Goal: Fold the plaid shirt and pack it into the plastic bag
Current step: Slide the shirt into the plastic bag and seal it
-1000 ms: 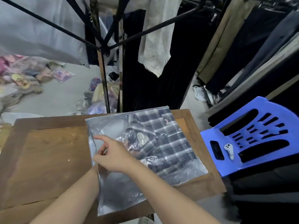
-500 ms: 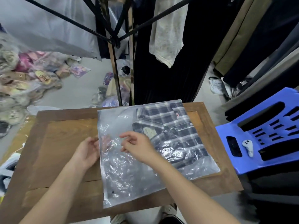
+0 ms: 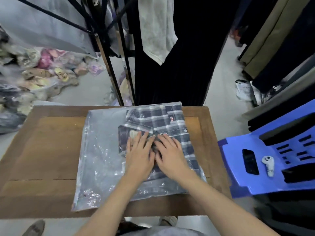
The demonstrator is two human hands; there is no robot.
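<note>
**Q:** What have your hands got hold of?

**A:** Nothing. My left hand [image 3: 139, 155] and right hand [image 3: 170, 154] lie side by side with the fingers straight and spread. They press flat on the clear crinkly plastic bag [image 3: 102, 150], right over the folded navy-and-white plaid shirt [image 3: 162, 121] inside it.

**Q:** So the shirt is packed?

**A:** It looks so to me. It fills the right and far part of the bag, and the left part lies slack and wrinkled. I can't tell where the bag's mouth is, or whether it is closed.

**Q:** What could spoil it?

**A:** The film is slippery. If I push sideways instead of straight down, the folds may creep under my palms and the collar may bunch. Air trapped in the slack left part could puff the bag up again once I lift off.

**Q:** Anything beyond the bag?

**A:** The bag's near left corner lies close to the near edge of the brown wooden table [image 3: 51, 150]. A careless pull toward me could slide the whole pack off. The blue slatted plastic chair [image 3: 272, 150] is just right of the table, so a wide sweep with my right arm might knock it.
</note>
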